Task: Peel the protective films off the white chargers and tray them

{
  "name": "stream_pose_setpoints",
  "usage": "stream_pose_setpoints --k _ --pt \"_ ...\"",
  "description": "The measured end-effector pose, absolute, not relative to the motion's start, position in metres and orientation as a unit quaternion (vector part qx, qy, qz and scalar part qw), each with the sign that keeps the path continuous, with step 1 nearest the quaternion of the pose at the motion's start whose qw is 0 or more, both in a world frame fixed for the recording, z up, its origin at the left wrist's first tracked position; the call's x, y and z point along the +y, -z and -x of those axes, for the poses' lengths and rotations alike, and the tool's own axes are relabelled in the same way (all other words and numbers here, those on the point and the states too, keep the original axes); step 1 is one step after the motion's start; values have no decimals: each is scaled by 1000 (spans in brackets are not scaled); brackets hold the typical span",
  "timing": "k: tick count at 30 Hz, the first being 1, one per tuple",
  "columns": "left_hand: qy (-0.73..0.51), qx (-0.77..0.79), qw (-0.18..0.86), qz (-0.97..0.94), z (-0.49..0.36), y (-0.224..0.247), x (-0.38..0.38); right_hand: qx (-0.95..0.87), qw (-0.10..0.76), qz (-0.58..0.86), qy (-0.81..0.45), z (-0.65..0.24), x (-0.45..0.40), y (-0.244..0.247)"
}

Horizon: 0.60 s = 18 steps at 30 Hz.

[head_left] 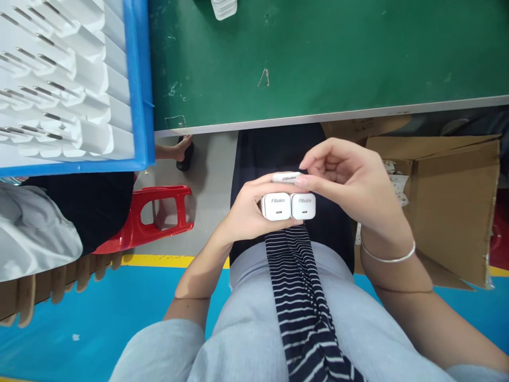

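Note:
My left hand (242, 212) is closed round two white USB charger plugs (277, 207), held side by side with their port faces toward me. Each bears the grey print "Fibaks" and one small slot. Along the upper fingers of that hand lies a third white charger (284, 178), seen nearly edge-on with the same print. My right hand (342, 175) has its thumb and index tip at the right end of this third charger, in a pinch; its other fingers are curled. The fingers hide most of the charger bodies.
A blue crate (139, 106) with white trays of metal-pronged plugs stands left on the green table (318, 53). Another white piece (225, 8) lies at the top. An open cardboard box (453, 212) is right; a red stool (159, 212) and a person's foot (183, 148) are left.

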<state>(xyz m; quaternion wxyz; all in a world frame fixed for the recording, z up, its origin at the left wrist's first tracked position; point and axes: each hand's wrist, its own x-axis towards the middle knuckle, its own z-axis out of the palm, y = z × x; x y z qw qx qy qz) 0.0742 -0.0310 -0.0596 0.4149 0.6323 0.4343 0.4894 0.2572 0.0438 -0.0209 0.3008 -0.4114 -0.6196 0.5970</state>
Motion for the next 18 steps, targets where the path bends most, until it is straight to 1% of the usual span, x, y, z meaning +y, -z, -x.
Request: stream_pose_setpoints --k 2,4,13,18 --pt "-483 435 424 -631 -74 59 -32 -636 277 411 -591 -254 48 24" --pt "-475 440 431 -629 -74 58 -33 -644 273 414 -582 -252 49 26" --pt "-487 441 449 -605 -75 59 -34 -630 276 416 -595 -249 45 32" --pt "-497 436 428 -617 -76 57 -33 -618 282 407 -611 -252 44 31"
